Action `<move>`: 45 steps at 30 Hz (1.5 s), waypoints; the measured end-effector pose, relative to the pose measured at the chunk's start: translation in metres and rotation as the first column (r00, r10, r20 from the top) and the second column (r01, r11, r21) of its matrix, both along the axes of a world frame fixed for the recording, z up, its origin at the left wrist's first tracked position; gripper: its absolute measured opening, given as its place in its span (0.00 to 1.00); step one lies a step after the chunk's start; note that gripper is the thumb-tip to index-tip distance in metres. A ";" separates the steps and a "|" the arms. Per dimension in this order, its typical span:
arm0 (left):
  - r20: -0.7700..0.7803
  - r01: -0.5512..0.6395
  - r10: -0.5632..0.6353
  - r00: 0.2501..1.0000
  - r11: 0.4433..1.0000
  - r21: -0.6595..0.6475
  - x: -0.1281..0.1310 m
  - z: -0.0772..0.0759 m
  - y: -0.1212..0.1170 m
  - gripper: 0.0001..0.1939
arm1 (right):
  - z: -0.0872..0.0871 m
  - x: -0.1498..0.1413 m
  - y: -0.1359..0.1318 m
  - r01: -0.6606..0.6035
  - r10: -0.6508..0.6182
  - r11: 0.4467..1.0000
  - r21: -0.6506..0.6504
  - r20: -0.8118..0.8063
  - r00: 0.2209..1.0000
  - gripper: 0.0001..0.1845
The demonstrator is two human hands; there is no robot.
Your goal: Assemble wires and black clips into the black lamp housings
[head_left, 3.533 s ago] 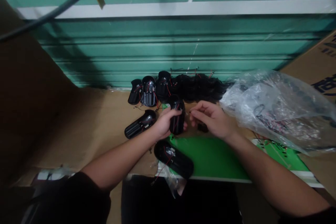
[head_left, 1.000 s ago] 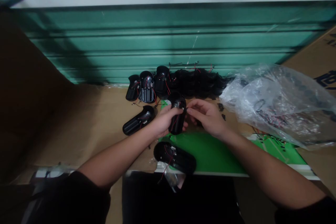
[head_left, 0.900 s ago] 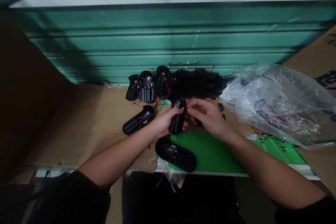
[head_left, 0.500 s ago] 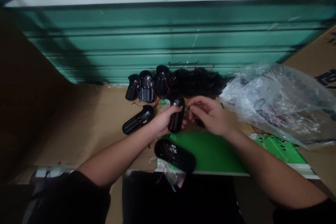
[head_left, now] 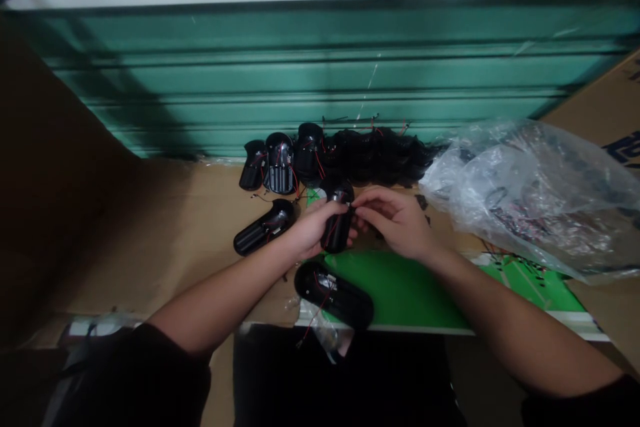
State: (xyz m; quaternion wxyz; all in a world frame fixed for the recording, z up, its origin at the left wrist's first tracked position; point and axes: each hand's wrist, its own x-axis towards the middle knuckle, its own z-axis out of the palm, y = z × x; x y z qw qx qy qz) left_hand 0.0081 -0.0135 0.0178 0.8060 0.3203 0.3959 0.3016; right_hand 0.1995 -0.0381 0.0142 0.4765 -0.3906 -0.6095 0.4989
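My left hand (head_left: pixel 316 228) is closed round a black plastic housing (head_left: pixel 337 230), its thumb lying across the upper part. Thin red wires run over that housing. At its right edge, the thumb and forefinger of my right hand (head_left: pixel 387 217) pinch together; whatever is between the fingertips is too small to make out. Left of my left hand lies another black housing (head_left: pixel 264 227) with battery slots. Nearer my body, a black housing with a red wire (head_left: pixel 334 295) rests at the front edge of the green mat (head_left: pixel 415 290).
Several black wired housings (head_left: pixel 280 163) stand in a row and a dark pile (head_left: pixel 380 157) against the green wall. A clear plastic bag (head_left: pixel 530 200) with wires inside sits at right, loose wires (head_left: pixel 525 267) below it. Cardboard (head_left: pixel 180 240) covers the left of the table.
My right hand has moved slightly left, so its fingertips now meet the right edge of the held housing. My left hand and the other housings stay put.
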 end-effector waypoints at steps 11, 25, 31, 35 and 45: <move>-0.027 -0.018 0.018 0.999 1.000 -0.008 0.000 0.001 -0.001 0.19 | 0.010 -0.001 -0.001 0.054 -0.054 0.998 0.018 -0.021 0.998 0.06; -0.013 -0.017 0.017 1.000 1.000 0.000 0.001 0.001 -0.001 0.21 | 0.005 0.001 0.002 0.075 -0.076 0.996 0.049 0.003 0.997 0.07; -0.004 -0.026 0.026 1.000 0.999 0.021 0.002 0.000 -0.002 0.20 | 0.004 0.000 0.001 0.117 -0.120 0.992 0.057 0.053 0.991 0.07; -0.007 -0.041 0.042 0.999 0.999 0.032 0.002 -0.002 -0.001 0.20 | -0.002 -0.002 0.000 0.146 -0.148 0.985 0.087 0.019 0.989 0.09; -0.004 -0.036 0.036 0.999 0.998 0.058 0.002 -0.002 -0.001 0.21 | -0.003 -0.005 0.000 0.149 -0.152 0.987 -0.056 -0.056 0.987 0.13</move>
